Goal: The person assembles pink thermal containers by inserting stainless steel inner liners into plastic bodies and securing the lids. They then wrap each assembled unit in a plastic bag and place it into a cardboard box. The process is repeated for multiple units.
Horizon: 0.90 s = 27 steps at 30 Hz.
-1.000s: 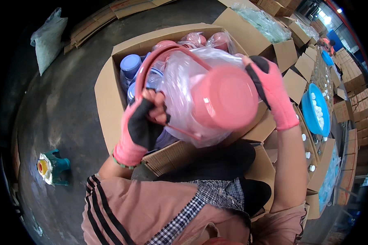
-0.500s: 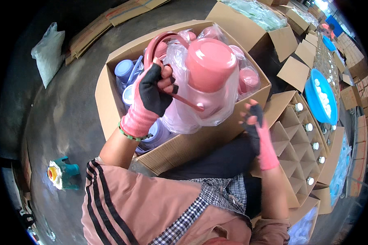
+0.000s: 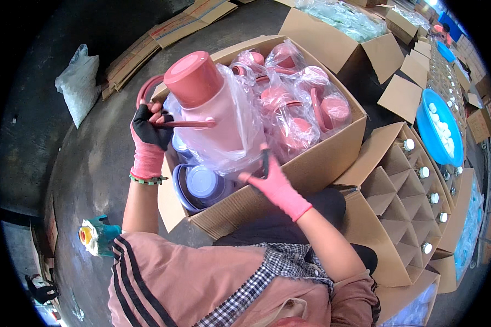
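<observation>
White sack (image 3: 77, 87) on dark floor (image 3: 87, 169), far left. Left hand (image 3: 151, 126), half-gloved, fingers curled round red handle (image 3: 193, 124) of pink jug (image 3: 219, 140). Jug red-capped, tilted, in clear plastic (image 3: 244, 120), above carton (image 3: 324, 161) holding purple jugs (image 3: 203, 182). Right hand (image 3: 275, 184) spread just beside plastic; contact hard to judge. Wrapped pink jugs (image 3: 297, 132) beyond. Divided carton (image 3: 409, 191), blue basin (image 3: 428, 117) farther right.

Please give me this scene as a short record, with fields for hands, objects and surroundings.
Left hand: closed around red handle
Right hand: open, near bag's lower part; contact unclear
Held item: pink container, red end uppermost, in clear bag
Carton contents: bagged pink containers, blue-violet containers
Right side: divided carton, blue basin
</observation>
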Each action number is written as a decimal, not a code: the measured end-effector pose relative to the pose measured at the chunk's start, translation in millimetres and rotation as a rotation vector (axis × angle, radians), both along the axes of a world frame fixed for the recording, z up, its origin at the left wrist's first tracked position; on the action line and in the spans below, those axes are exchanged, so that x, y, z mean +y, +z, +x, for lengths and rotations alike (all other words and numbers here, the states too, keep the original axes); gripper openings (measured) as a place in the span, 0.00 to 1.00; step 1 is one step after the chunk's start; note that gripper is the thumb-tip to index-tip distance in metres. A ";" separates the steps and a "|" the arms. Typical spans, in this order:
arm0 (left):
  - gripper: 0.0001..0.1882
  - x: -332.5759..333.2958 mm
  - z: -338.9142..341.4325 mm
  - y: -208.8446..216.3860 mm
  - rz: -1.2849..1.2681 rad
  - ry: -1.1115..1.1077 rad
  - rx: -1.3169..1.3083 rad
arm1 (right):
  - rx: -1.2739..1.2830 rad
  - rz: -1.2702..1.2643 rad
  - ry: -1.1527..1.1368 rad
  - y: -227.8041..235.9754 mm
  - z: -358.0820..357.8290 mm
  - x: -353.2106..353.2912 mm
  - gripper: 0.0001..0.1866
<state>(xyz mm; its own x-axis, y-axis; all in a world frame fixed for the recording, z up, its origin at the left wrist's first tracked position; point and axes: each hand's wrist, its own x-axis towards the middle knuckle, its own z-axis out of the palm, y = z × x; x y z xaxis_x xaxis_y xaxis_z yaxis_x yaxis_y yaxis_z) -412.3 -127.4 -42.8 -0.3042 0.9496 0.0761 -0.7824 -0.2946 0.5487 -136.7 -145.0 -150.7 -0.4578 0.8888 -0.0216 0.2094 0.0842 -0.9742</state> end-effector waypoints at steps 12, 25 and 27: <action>0.15 4.4 79.9 -2.3 0.142 -0.404 -0.217 | -0.243 0.639 -0.517 36.0 -4.5 23.0 0.55; 0.11 -61.6 80.6 -143.3 -0.597 -0.187 0.453 | -0.595 0.349 -0.002 -14.2 -15.2 7.6 0.39; 0.16 -54.3 98.0 -154.0 -0.616 -0.318 0.616 | -0.521 0.379 -0.074 -4.0 -5.2 6.4 0.37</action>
<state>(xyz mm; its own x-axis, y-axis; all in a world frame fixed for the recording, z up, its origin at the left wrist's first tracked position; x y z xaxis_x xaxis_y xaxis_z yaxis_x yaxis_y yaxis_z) -314.3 -181.8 -196.8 -0.0960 0.9077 -0.4084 -0.2947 0.3660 0.8827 -141.9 -138.6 -154.6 -0.4096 0.9071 0.0966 0.6652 0.3695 -0.6488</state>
